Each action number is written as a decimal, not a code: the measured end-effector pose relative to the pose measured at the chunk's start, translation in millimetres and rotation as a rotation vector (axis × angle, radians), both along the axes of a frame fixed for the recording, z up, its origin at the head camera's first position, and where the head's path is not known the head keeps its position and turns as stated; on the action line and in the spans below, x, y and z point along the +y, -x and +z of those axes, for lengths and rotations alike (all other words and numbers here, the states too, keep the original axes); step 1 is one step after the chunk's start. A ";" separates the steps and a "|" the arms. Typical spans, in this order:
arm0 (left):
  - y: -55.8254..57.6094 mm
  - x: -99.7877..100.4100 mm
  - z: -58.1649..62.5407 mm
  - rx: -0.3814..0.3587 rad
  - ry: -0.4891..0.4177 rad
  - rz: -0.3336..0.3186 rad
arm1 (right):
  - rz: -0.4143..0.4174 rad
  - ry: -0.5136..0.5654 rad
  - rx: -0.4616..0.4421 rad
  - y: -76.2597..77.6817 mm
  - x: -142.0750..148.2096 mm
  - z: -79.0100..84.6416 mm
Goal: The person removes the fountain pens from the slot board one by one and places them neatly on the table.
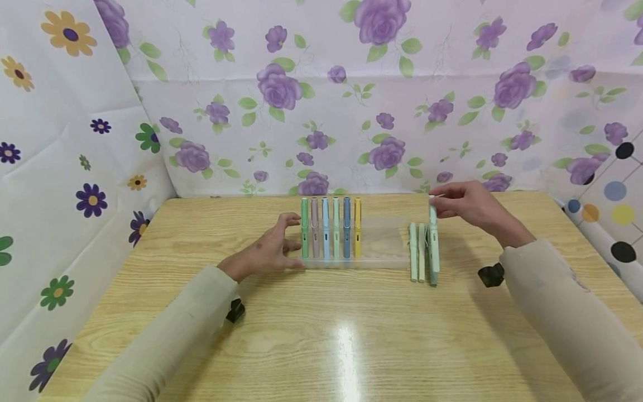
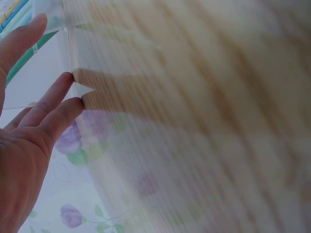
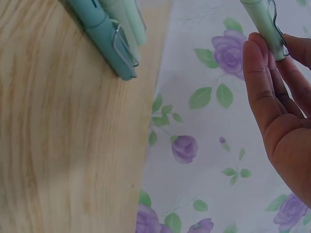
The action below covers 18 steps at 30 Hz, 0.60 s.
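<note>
A clear tray [image 1: 384, 263] stands on the table with several capped pens side by side: green [image 1: 304, 240], mauve [image 1: 315, 240], light blue [image 1: 325, 240], pale green [image 1: 336, 240], blue [image 1: 347, 240] and yellow [image 1: 358, 240]. At its left end my left hand [image 1: 275, 245] rests, fingers spread and fingertips touching the tray's edge. My right hand [image 1: 464, 204] pinches a mint-green pen [image 1: 434, 234] by its clip end, above the table right of the tray. Below the held pen, a teal pen [image 3: 104, 36] lies partly hidden in the head view.
Two pale green pens [image 1: 413, 251] lie between the tray's right end and the held pen. Flowered cloth [image 1: 311, 111] hangs along the table's back edge, and more cloth [image 1: 65, 139] stands on the left. Light glares off the wooden tabletop [image 1: 301, 335].
</note>
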<state>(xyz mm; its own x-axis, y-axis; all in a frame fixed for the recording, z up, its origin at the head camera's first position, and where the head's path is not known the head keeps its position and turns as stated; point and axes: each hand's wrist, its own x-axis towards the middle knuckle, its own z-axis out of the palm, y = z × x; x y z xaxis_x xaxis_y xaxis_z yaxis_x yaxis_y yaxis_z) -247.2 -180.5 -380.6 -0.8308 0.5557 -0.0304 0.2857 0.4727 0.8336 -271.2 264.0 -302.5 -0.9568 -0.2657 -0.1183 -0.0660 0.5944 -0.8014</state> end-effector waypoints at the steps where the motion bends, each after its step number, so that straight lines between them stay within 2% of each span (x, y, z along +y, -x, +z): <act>1: 0.1 -0.1 0.0 0.000 0.001 0.000 | 0.000 -0.006 -0.002 -0.3 1.6 -1.1; 9: 1.8 0.1 -1.8 0.006 0.015 0.000 | -0.043 0.002 -0.007 -3.9 11.6 -10.9; 18: 2.4 0.3 -3.0 -0.004 0.001 0.000 | -0.040 0.028 -0.057 -4.7 21.7 -24.2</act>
